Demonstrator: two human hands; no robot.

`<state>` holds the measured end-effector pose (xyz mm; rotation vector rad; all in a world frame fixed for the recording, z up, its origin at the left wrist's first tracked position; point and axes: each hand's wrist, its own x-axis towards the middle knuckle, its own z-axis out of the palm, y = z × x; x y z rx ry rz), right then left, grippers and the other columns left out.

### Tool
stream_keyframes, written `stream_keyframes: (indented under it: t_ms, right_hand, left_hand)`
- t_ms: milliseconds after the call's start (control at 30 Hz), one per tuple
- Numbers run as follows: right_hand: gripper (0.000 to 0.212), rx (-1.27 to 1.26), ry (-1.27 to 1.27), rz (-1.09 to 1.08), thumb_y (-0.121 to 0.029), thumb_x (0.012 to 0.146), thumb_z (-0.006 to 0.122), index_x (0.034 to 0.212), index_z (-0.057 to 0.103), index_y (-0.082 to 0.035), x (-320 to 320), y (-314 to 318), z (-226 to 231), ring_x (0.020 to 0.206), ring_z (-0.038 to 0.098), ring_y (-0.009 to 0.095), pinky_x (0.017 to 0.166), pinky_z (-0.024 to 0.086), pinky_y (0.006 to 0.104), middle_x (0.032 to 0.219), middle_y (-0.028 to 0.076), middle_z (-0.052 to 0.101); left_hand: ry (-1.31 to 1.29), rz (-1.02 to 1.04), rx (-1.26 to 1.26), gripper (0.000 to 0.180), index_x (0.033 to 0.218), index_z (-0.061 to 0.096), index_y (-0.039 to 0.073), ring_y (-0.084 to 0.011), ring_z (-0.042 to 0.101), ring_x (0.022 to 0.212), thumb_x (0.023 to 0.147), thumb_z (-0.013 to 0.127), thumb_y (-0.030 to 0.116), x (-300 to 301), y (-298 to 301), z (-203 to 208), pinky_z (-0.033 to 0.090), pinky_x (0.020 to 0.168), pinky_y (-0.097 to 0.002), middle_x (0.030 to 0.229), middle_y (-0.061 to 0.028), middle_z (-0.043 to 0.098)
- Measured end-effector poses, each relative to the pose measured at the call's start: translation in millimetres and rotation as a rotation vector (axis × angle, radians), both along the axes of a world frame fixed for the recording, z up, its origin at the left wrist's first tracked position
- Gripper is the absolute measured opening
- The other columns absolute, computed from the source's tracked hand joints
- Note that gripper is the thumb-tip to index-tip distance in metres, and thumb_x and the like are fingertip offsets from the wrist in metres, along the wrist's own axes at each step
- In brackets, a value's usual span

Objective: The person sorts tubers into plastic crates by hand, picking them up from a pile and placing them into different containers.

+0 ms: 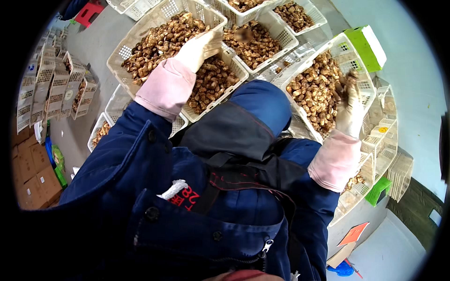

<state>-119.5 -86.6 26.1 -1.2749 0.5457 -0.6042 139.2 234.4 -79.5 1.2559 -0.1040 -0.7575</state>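
Observation:
My left hand [200, 49], in a pale glove with a pink cuff, is stretched out over the crates with nothing visible in it. Below it stand a big white crate [117, 60] of brown, knobbly, mushroom-like pieces [164, 44] and a smaller crate [241, 75] of darker ones. One blurred brown piece [243, 35] appears in mid-air over the crate beyond my fingertips. At the right crate [293, 70], my right hand [349, 100] curls at the inner side, beside lighter brown pieces [316, 89]. Its fingertips are dark; what they hold cannot be made out.
My knees sit between the crates. More filled crates [300, 14] stand at the back. Stacked crates [56, 84] line the left, near cardboard boxes [37, 173]. A green-and-white box [368, 47] and further crates [382, 136] stand by the right wall. A red stool [89, 14] is far left.

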Motion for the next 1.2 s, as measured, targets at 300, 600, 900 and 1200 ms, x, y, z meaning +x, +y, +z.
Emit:
stream_keyframes:
  t_ms: [300, 600, 900, 1200]
  right_hand:
    - [0.044, -0.307, 0.011, -0.162, -0.004, 0.089, 0.067, 0.13, 0.053, 0.003, 17.2, 5.1, -11.4, 0.106, 0.06, 0.017, 0.093, 0.048, 0.0264, 0.123, 0.012, 0.062]
    - [0.053, -0.478, 0.403, -0.052, -0.001, 0.088, 0.057, 0.14, 0.044, -0.001, -16.2, -56.7, -66.1, 0.118, 0.056, 0.021, 0.099, 0.046, 0.0298, 0.131, 0.016, 0.057]
    - [0.045, -0.887, 1.415, 0.258, -0.033, 0.092, 0.059, 0.134, 0.055, -0.019, 20.4, -58.3, -127.0, 0.111, 0.062, 0.029, 0.097, 0.047, 0.0374, 0.121, 0.013, 0.065]
    - [0.038, -0.014, 0.242, -0.178, -0.017, 0.097, 0.059, 0.131, 0.054, -0.001, -1.1, -27.0, -66.0, 0.093, 0.065, 0.018, 0.076, 0.058, 0.0287, 0.114, 0.013, 0.064]
  left_hand:
    - [0.244, -0.411, -0.376, 0.04, 0.128, 0.054, 0.009, -0.0166, 0.058, 0.105, 0.096, 0.059, 0.033, -114.5, -169.6, 105.5, 0.048, 0.092, -0.0358, 0.119, -0.0037, 0.06]
    - [0.413, -0.175, -0.44, 0.016, 0.107, 0.059, 0.002, -0.0209, 0.065, 0.092, 0.094, 0.06, 0.011, -107.0, -225.6, 58.1, 0.054, 0.092, -0.0389, 0.097, -0.0099, 0.064]
    - [0.288, -0.067, -0.277, 0.016, 0.104, 0.062, 0.007, -0.0105, 0.059, 0.068, 0.089, 0.068, 0.009, -106.1, -243.5, 62.7, 0.054, 0.063, -0.0266, 0.083, -0.0027, 0.062]
    - [0.22, -0.332, -0.265, 0.032, 0.121, 0.061, 0.007, -0.0134, 0.061, 0.094, 0.089, 0.065, 0.006, -103.8, -242.7, 42.2, 0.052, 0.081, -0.0299, 0.103, -0.0031, 0.065]
